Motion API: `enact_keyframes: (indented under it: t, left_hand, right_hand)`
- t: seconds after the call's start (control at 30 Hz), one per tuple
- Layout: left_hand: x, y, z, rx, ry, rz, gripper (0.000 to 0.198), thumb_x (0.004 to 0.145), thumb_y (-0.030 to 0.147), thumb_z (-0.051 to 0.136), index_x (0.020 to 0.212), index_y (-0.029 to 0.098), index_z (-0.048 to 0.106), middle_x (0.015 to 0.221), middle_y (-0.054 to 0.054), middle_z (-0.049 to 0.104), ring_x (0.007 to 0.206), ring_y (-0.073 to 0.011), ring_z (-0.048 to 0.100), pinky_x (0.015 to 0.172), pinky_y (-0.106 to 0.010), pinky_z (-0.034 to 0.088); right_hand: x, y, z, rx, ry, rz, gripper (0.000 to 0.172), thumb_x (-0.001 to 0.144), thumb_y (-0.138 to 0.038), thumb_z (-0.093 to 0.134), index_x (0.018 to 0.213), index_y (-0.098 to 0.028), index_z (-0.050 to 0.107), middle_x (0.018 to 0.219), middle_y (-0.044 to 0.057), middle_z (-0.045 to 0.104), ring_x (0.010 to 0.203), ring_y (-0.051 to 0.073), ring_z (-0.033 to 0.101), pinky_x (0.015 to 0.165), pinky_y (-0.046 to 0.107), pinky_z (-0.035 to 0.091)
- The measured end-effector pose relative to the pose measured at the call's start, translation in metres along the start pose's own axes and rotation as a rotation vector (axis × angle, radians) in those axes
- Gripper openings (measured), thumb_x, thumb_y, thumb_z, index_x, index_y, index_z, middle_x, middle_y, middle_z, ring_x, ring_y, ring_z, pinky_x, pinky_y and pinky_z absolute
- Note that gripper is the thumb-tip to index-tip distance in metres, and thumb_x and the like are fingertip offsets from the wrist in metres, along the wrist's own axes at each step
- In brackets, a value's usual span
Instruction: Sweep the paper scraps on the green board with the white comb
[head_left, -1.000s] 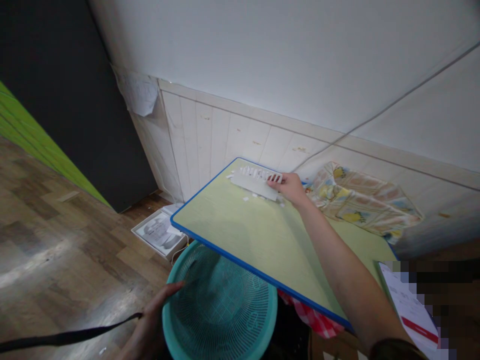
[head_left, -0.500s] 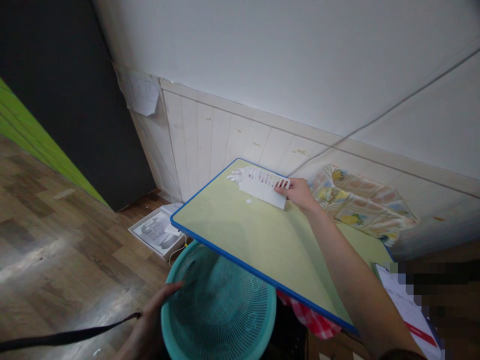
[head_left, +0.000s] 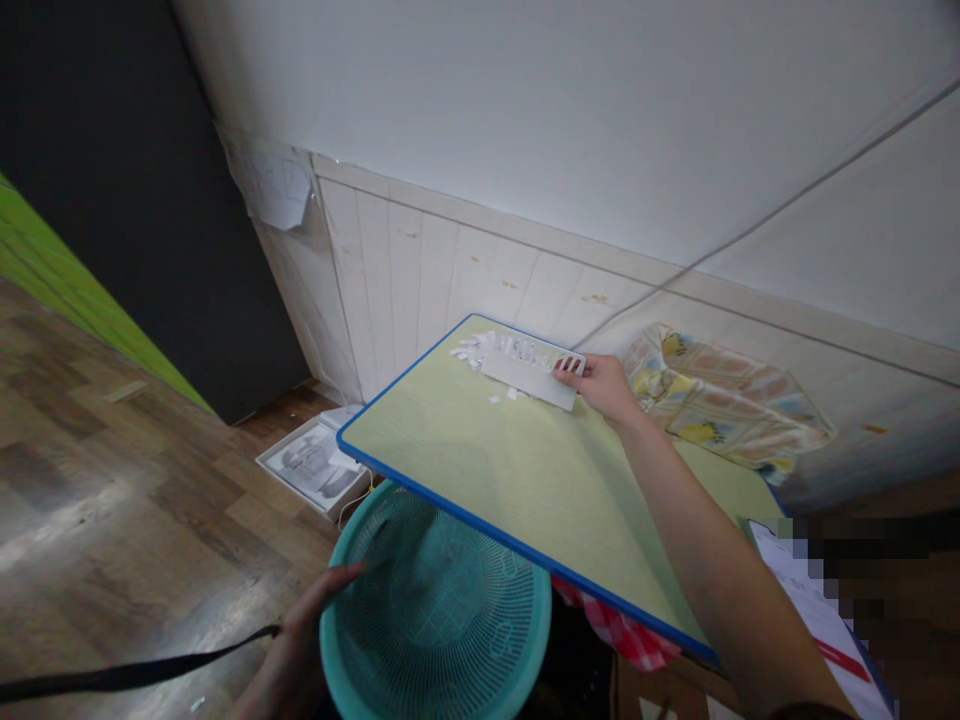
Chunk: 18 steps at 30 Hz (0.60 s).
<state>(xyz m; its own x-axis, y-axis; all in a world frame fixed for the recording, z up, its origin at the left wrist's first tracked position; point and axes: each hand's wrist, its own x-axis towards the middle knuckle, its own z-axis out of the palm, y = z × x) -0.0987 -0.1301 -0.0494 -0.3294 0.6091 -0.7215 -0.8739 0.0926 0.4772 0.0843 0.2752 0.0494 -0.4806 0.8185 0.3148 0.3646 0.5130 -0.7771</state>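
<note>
My right hand [head_left: 604, 385] grips one end of a flat white slotted plastic piece [head_left: 529, 378], tilted on edge above the pale green tabletop [head_left: 555, 470]. Small white paper scraps [head_left: 474, 348] lie in a heap along its far side, and a few loose bits [head_left: 495, 399] rest on the near side. Below the table's blue edge, my left hand [head_left: 304, 630] holds the rim of a turquoise plastic basket [head_left: 330, 600], thumb over the rim and the other fingers hidden. Mesh shows at the basket's bottom.
A patterned cloth [head_left: 720, 400] sits at the table's back against the wall. Papers on a clipboard [head_left: 802, 610] lie at the right end. On the floor stands an open white box [head_left: 315, 465]. A red checked cloth [head_left: 626, 630] hangs under the table edge.
The white slotted piece has shifted and tilted slightly at the scrap heap, and more loose bits show on its near side. My left hand and the basket stay nearly still.
</note>
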Motion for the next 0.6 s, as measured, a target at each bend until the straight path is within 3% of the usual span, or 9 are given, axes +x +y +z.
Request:
enact_keyframes:
  t: [0.3,0.43,0.6]
  left_hand:
    - [0.002,-0.003,0.001,0.019,0.024,0.007,0.039,0.074,0.015,0.082,0.112,0.007,0.078,0.078,-0.013,0.086,0.081,-0.0381,0.082,0.085,-0.046,0.066]
    - [0.001,-0.003,0.003,0.024,0.031,0.002,0.051,0.076,0.016,0.08,0.126,0.011,0.074,0.077,-0.01,0.086,0.083,-0.039,0.082,0.086,-0.048,0.066]
    - [0.002,-0.004,0.003,0.037,0.049,-0.004,0.061,0.077,0.017,0.079,0.137,0.014,0.068,0.081,-0.008,0.087,0.085,-0.0389,0.082,0.09,-0.049,0.064]
  right_hand:
    - [-0.028,-0.008,-0.019,-0.018,-0.079,-0.033,0.034,0.072,-0.045,0.08,0.086,-0.015,0.082,0.081,0.006,0.08,0.071,0.024,0.071,0.064,0.032,0.054]
    - [-0.036,-0.01,-0.035,-0.053,-0.149,-0.052,0.034,0.072,-0.046,0.08,0.085,-0.015,0.082,0.079,0.006,0.08,0.069,0.023,0.07,0.063,0.032,0.054]
    - [-0.027,0.006,-0.072,-0.099,-0.127,0.003,0.035,0.07,-0.044,0.081,0.088,-0.014,0.083,0.081,0.007,0.08,0.067,0.022,0.07,0.063,0.032,0.054]
